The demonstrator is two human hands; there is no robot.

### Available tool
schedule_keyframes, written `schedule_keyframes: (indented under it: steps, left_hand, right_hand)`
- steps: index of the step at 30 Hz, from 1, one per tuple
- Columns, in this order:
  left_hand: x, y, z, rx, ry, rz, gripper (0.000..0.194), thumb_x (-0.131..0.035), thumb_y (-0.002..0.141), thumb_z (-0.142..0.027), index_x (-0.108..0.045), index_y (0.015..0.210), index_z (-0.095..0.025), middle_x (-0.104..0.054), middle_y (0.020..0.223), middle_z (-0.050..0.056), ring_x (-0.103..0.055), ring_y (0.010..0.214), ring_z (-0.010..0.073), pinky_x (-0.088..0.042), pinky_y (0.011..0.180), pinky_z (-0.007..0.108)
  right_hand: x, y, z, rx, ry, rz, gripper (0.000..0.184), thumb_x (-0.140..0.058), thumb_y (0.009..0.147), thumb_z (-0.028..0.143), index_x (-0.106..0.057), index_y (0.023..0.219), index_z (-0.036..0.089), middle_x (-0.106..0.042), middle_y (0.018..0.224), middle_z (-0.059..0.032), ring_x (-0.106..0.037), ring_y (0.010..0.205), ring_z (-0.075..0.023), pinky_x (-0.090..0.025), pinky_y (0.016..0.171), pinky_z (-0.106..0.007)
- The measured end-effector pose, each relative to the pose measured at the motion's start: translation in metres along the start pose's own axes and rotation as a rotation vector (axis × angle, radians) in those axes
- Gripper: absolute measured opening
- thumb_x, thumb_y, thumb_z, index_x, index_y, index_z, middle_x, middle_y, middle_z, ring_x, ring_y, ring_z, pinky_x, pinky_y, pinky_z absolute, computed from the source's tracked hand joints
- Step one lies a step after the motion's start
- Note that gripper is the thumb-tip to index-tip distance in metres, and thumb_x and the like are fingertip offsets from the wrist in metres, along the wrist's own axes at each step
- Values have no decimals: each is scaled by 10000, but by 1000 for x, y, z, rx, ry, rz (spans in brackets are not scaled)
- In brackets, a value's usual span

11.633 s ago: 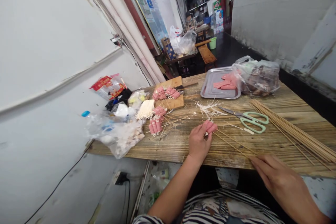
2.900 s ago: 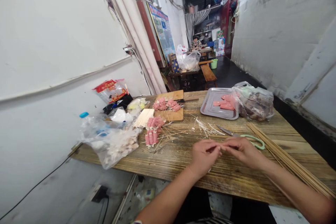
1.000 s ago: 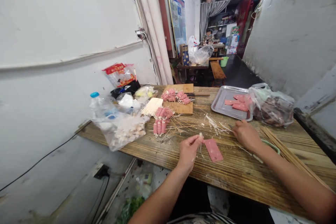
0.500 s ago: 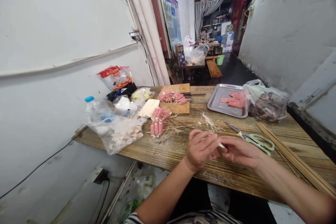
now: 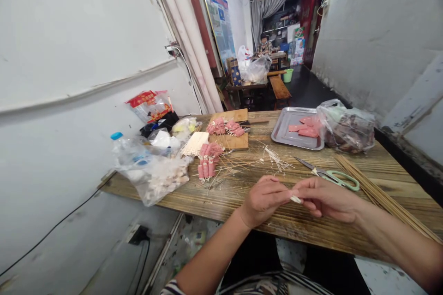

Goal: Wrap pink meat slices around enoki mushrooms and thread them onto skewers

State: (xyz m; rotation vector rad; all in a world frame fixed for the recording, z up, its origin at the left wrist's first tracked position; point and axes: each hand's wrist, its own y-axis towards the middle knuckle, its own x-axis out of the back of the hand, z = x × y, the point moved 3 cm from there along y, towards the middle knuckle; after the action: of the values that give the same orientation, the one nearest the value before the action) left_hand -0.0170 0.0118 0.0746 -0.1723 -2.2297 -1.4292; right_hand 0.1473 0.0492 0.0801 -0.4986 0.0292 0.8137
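Observation:
My left hand [image 5: 265,199] and my right hand [image 5: 321,197] meet above the table's front edge, fingers closed together on a small enoki mushroom roll [image 5: 295,199]. Only its white end shows; the rest is hidden by my fingers. Loose enoki strands [image 5: 276,159] lie on the wood just beyond my hands. To the left are finished pink meat rolls [image 5: 206,168] on thin skewers, beside a pale bunch of enoki [image 5: 195,144]. More skewered rolls [image 5: 216,126] rest on a wooden cutting board [image 5: 238,143].
Scissors with green handles [image 5: 334,179] and a bundle of bamboo skewers [image 5: 384,193] lie right. Behind stand a metal tray [image 5: 282,136] with pink meat slices [image 5: 306,127] and a full plastic bag [image 5: 349,129]. A bag [image 5: 159,179] hangs over the left edge. A person [image 5: 265,46] sits far back.
The pink slice that hung below my fingers is now out of sight in my grip. My fingertips have come closer together, and the view has shifted slightly.

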Motion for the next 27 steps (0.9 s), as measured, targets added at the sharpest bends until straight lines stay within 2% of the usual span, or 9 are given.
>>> schedule_keyframes:
  steps: [3, 5, 8, 9, 11, 14, 18, 22, 27]
  left_hand:
    - [-3, -1, -3, 88, -1, -22, 149, -585, 905, -173, -695, 1005, -186, -726, 818, 44, -658, 788, 121, -519, 840, 304]
    - [-3, -5, -5, 122, 3, -49, 140, -592, 899, -176, -700, 989, -174, -723, 802, 54, -654, 791, 132, -526, 808, 295]
    - [1, -15, -2, 221, 58, -91, 138, -582, 900, -176, -708, 957, -171, -730, 826, 65, -656, 807, 150, -526, 805, 302]
    - [4, -19, 0, 279, 74, -113, 146, -571, 904, -170, -710, 946, -168, -729, 827, 65, -656, 803, 152, -524, 804, 302]
    - [10, -27, 7, 410, 87, -184, 152, -564, 904, -166, -716, 913, -162, -724, 810, 60, -652, 781, 150, -520, 795, 293]
    - [18, -37, 16, 557, 68, -282, 138, -590, 890, -187, -722, 858, -164, -718, 786, 46, -650, 759, 146, -519, 776, 270]
    - [20, -47, 24, 663, 74, -316, 168, -588, 886, -187, -722, 788, -164, -710, 756, 36, -651, 728, 141, -511, 709, 233]
    - [18, -58, 28, 693, 73, -358, 154, -603, 873, -172, -727, 782, -167, -715, 753, 28, -656, 719, 133, -502, 695, 214]
    - [17, -59, 29, 672, 35, -353, 131, -603, 870, -158, -728, 832, -161, -721, 779, 35, -656, 731, 132, -503, 714, 220]
  right_hand:
    - [1, -7, -2, 10, -80, -82, 412, -724, 682, 543, -632, 721, 144, -442, 459, 57, -365, 401, -54, -266, 423, -209]
    - [4, -8, -1, 53, -197, -87, 412, -665, 735, 560, -634, 708, 150, -468, 484, 43, -398, 431, -69, -317, 458, -221]
    - [18, 10, 6, 161, -533, -113, 395, -549, 829, 526, -643, 692, 168, -550, 574, 4, -481, 520, -110, -377, 529, -249]
    - [26, 21, 10, 210, -688, -169, 373, -524, 851, 490, -656, 705, 174, -588, 623, -11, -514, 570, -128, -391, 560, -257]
    - [43, 49, 19, 290, -1020, -379, 291, -501, 873, 380, -692, 768, 186, -663, 756, -40, -578, 711, -165, -415, 658, -272]
    - [58, 94, 24, 255, -1336, -599, 248, -509, 872, 306, -713, 857, 165, -689, 925, -92, -606, 864, -203, -407, 749, -279]
    - [60, 131, 23, 199, -1398, -662, 221, -525, 846, 255, -699, 806, 125, -676, 940, -144, -615, 820, -210, -385, 677, -269]
    - [68, 141, 31, 149, -1373, -642, 184, -536, 794, 197, -691, 705, 151, -694, 777, -83, -617, 715, -171, -365, 610, -239]
    - [84, 155, 47, 100, -1271, -684, 228, -506, 802, 228, -716, 746, 157, -700, 707, -30, -629, 667, -141, -376, 565, -204]
